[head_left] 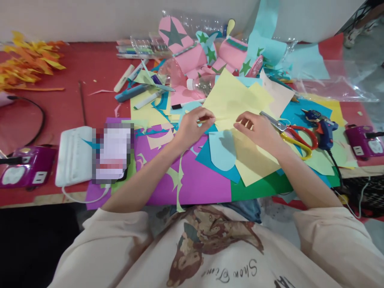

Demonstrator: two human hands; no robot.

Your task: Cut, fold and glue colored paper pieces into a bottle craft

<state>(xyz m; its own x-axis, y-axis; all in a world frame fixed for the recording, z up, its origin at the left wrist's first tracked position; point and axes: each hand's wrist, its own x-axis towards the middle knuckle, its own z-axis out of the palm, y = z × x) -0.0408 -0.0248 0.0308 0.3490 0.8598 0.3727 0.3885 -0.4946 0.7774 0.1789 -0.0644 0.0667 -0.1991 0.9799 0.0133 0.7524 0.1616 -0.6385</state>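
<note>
A pale yellow sheet of paper (pixel 232 100) lies over a heap of coloured sheets on the red table (pixel 75 80). My left hand (pixel 192 126) pinches the sheet's near-left edge, with something thin between the fingers that I cannot make out. My right hand (pixel 259 130) rests on the sheet a little to the right, fingers curled and pressing on it. Under the hands lie a light blue rounded cut-out (pixel 222 150), a darker blue sheet and a second yellow sheet (pixel 255 164). A large purple sheet (pixel 198 180) and a green one (pixel 261 188) reach the table's near edge.
Scissors with red and yellow handles (pixel 295 138) lie right of my right hand, a blue glue gun (pixel 322 128) beyond them. Markers (pixel 132 92), pink and blue star-decorated shapes (pixel 180 40) and plastic wrap fill the back. A white pad (pixel 75 154) and purple devices (pixel 22 166) sit left.
</note>
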